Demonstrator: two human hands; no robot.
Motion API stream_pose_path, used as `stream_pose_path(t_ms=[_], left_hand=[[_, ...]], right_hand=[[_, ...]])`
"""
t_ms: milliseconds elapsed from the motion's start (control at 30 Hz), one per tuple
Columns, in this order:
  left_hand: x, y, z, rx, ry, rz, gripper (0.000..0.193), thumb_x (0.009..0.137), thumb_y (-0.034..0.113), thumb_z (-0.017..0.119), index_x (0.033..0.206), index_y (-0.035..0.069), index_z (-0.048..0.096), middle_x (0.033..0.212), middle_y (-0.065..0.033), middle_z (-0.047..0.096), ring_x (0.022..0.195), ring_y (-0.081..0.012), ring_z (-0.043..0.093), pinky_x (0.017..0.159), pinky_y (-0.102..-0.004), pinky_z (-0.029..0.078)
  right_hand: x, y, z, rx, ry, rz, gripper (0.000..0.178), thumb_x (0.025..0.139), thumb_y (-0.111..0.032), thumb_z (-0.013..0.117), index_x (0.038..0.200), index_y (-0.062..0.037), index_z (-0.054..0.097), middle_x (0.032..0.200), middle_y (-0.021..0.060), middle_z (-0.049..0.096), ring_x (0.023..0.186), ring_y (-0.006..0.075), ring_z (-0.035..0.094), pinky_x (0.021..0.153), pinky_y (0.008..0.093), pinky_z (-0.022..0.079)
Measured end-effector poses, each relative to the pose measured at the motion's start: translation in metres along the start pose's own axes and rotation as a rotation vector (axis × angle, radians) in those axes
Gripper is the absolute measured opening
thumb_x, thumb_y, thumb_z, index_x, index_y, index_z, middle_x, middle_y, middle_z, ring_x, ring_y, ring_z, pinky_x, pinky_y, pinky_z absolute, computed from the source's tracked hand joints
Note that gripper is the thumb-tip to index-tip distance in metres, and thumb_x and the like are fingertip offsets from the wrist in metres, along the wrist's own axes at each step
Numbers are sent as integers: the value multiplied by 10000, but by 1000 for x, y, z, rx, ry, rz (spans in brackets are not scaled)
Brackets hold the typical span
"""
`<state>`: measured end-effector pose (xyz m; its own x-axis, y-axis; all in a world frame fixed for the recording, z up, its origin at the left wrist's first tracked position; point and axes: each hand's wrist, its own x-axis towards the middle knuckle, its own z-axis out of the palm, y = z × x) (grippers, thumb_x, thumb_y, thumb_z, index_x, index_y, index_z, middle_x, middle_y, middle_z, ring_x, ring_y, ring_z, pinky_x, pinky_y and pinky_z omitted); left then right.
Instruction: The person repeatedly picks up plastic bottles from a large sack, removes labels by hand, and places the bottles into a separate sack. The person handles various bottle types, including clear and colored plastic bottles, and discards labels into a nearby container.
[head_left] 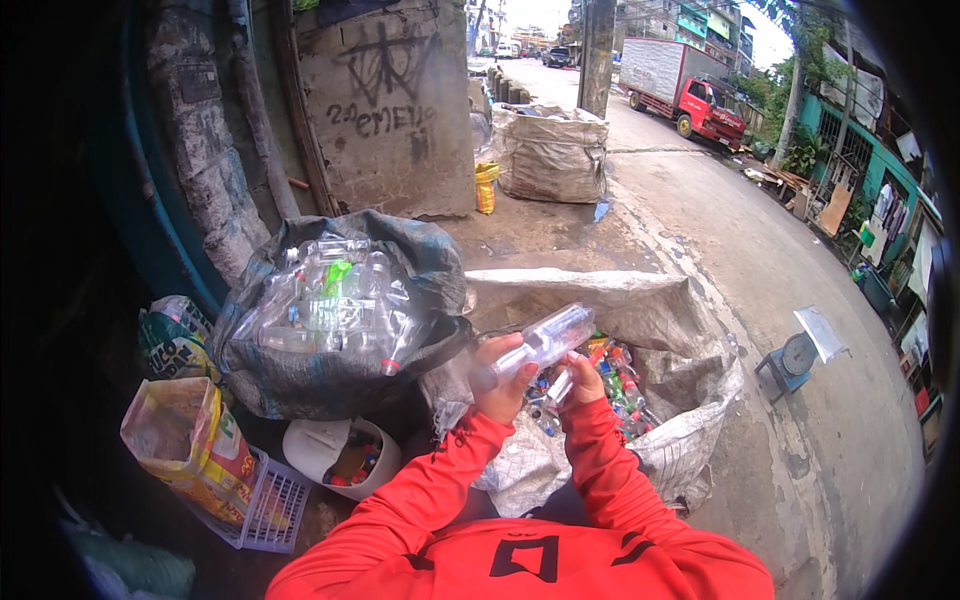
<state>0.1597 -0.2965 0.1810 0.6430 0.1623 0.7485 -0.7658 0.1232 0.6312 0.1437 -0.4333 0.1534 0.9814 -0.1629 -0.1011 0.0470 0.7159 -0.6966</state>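
Observation:
My left hand [500, 382] is closed round a clear plastic bottle [556, 335], which is tilted up to the right. My right hand [583, 382] is close beside it, fingers pinched on a small pale object [560, 387] whose kind I cannot make out. Both hands are over a large open white woven sack [690, 390]. Inside it are many small plastic bottles [625, 385] with coloured labels and caps. To the left, a dark sack [255, 375] is full of clear plastic bottles [340, 300], with a green one among them.
A white tub [312, 450] with coloured caps stands at lower left, beside a purple plastic basket [275, 500] and a yellow printed bag [225, 450]. A weighing scale [790, 362] is on the road at right. Farther off are a bulging sack [552, 155] and a red truck [700, 100].

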Motion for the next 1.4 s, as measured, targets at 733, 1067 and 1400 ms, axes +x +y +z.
stream_pose_path(t_ms=[733,1067,1400], left_hand=[[-9,26,6,-655,154,-695,414,861,398,591,1146,110,504,1063,-11,552,953,-113,548,778,-247,487],[5,30,0,-935,297,-1012,369,835,452,595,961,107,567,921,-12,612,804,-126,585,738,-258,509],[-13,25,6,-620,134,-489,425,862,328,614,1157,53,479,1112,-65,523,1000,-152,522,862,-321,447]], right_hand=[[-15,-7,28,-371,-14,-520,126,837,-108,603,889,3,633,783,-25,606,680,49,504,624,216,408],[-33,-16,38,-451,-11,-512,212,790,-160,675,926,-8,618,796,-9,605,689,46,500,625,199,409],[-36,-21,49,-302,-51,-433,300,787,-208,683,988,-3,594,923,43,624,810,96,547,757,244,427]])
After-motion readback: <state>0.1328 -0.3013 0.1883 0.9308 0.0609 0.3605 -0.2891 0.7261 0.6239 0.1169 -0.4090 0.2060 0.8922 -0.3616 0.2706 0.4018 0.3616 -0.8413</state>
